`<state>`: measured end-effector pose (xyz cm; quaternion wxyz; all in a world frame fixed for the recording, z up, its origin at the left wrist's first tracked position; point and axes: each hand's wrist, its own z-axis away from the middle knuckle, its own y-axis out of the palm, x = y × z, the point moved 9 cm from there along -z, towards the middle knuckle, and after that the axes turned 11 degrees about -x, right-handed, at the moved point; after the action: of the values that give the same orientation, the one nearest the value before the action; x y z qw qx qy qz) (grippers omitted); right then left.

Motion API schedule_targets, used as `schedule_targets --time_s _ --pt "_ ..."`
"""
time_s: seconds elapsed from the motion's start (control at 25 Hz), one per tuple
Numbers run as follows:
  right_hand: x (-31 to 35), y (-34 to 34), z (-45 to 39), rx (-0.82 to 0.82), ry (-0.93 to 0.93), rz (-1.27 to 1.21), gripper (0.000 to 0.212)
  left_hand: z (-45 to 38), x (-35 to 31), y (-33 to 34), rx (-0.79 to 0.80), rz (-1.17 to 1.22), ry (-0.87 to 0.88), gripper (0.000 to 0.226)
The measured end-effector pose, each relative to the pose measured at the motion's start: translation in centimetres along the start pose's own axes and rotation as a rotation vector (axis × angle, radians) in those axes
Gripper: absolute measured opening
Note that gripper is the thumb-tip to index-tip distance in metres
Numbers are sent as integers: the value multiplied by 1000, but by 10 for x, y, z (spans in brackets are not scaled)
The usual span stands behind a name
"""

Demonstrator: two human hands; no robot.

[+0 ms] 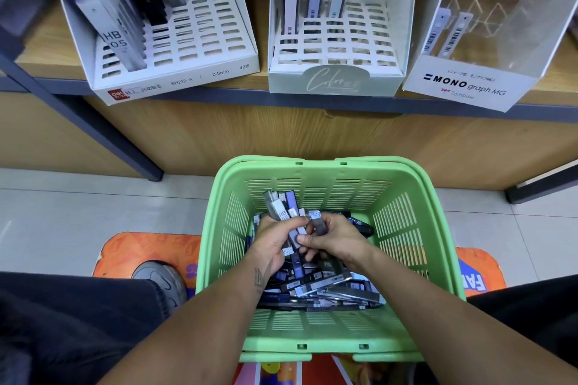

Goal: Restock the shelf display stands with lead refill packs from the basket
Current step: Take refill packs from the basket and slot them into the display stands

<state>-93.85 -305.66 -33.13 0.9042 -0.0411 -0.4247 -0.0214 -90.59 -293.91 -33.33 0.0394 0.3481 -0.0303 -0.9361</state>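
Fingers (300,222) gripping packs (283,212), basket (416,184) seemingly half-full

1. Your left hand (275,237) and right hand (331,239) hold glossy plastic packs (283,212).
2. Around them, the green basket (403,172) is smooth, slotted plastic.
3. Beyond it, the white stands (175,84) look like matt card.
4. The shelf (281,131) shows wood grain.
5. Below, the floor (47,216) is glossy tile.

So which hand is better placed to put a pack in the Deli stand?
Probably the left hand: it grips a bunch of HB packs and the Deli stand is up on the left. The right hand holds one grey pack.
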Motion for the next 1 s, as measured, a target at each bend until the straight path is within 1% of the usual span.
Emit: schedule_targets --time_s 0.08,0.16,0.2,0.28,0.32,0.4,0.48,0.52,0.56,0.6,0.64,0.68,0.72,0.76,0.84,0.88,1.0 --pt "1 -2 1 -21 1 30 26 -1 -3 -4 -48 -26 22 7" --pt "-6 -11 3 -42 66 64 25 -4 -3 -8 -88 -39 26 13" --pt "-11 -14 4 -28 110 93 27 -5 -3 -10 -93 -28 17 15" --pt "-18 -8 8 55 169 169 35 -3 -3 -9 -88 10 -8 14" --pt "-21 -4 8 81 176 225 34 -2 -3 -7 -79 31 -20 12" --pt "-23 -3 5 68 187 311 29 0 -2 -2 -58 64 -48 8" --pt "-26 -6 3 52 216 338 27 -2 -3 -2 -49 82 -49 8" --pt "-28 -10 3 54 233 369 25 -4 -2 -5 -55 89 -50 18" --pt "-30 -16 4 54 246 422 24 -8 -1 -8 -69 88 -49 38" --pt "-33 -25 5 47 256 482 23 -9 -2 -10 -67 78 -49 54" --pt "-35 -34 7 28 265 528 24 -9 -3 -10 -61 73 -41 53" --pt "-36 -41 8 2 275 526 24 -6 -5 -11 -68 65 -37 42" --pt "-34 -45 8 -32 280 473 23 -3 -6 -14 -85 64 -46 32" --pt "-30 -45 8 -58 278 379 22 0 -5 -16 -105 56 -60 29" --pt "-16 -36 7 -55 239 219 23 1 -2 -15 -101 43 -62 33" --pt "-8 -29 4 -35 200 181 24 1 -2 -12 -78 55 -58 35" --pt "12 -14 -1 -9 69 160 27 3 -2 -6 -21 20 -57 38"
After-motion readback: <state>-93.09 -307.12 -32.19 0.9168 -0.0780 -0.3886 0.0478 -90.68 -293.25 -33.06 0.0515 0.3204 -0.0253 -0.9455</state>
